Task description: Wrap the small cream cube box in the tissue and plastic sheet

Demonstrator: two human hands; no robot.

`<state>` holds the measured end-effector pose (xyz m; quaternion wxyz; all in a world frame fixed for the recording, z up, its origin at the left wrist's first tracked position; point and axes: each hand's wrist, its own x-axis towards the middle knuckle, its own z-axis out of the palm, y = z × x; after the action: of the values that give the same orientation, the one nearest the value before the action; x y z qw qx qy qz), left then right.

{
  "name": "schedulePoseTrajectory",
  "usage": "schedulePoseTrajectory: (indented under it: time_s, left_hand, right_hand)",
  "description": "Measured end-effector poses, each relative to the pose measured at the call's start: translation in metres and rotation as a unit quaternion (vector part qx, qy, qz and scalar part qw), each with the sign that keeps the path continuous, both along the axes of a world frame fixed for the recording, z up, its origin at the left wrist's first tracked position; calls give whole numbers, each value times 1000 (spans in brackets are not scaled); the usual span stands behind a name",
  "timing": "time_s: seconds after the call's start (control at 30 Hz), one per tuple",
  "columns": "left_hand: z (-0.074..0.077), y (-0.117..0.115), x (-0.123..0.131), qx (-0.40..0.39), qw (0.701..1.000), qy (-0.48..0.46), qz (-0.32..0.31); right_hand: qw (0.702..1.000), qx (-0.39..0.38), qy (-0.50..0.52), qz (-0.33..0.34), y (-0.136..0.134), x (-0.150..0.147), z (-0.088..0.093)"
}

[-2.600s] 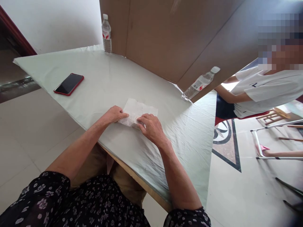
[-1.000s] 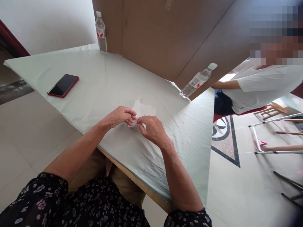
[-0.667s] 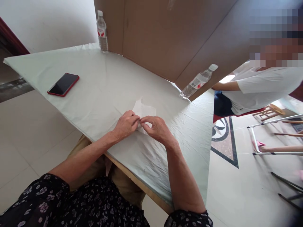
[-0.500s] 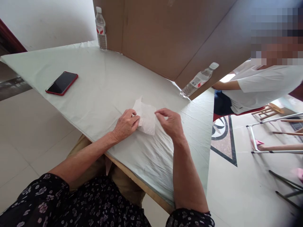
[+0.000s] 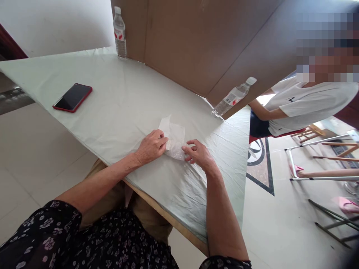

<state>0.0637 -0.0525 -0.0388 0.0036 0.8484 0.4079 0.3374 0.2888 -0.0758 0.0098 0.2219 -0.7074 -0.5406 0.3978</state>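
Observation:
A thin, crinkled white paper tissue lies folded on the pale tablecloth in front of me. My left hand pinches its left edge between thumb and fingertips. My right hand rests at the tissue's lower right corner, its fingers slightly curled and apart, the fingertips pressing the paper onto the cloth.
A red-cased phone lies at the left. One water bottle stands at the back, another leans against a tall cardboard screen. A person in a white shirt sits at the right, near metal frames on the floor.
Both hands first pressed the flat tissue, then pinched it together at its near edge. My right hand then lifted away to the right and came back down on the lower right corner.

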Motion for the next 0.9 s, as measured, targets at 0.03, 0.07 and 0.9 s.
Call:
schedulePoseTrajectory:
  time_s: [0.03, 0.07, 0.9]
  left_hand:
    - [1, 1, 0, 1, 1000, 5, -3]
    - [1, 1, -1, 2, 1000, 7, -5]
    - [1, -1, 0, -22, 1000, -14, -8]
  right_hand:
    - [1000, 7, 12, -6, -1, -4, -1]
    - [1000, 14, 21, -12, -1, -8, -3]
    - [973, 172, 126, -93, 2, -48, -35]
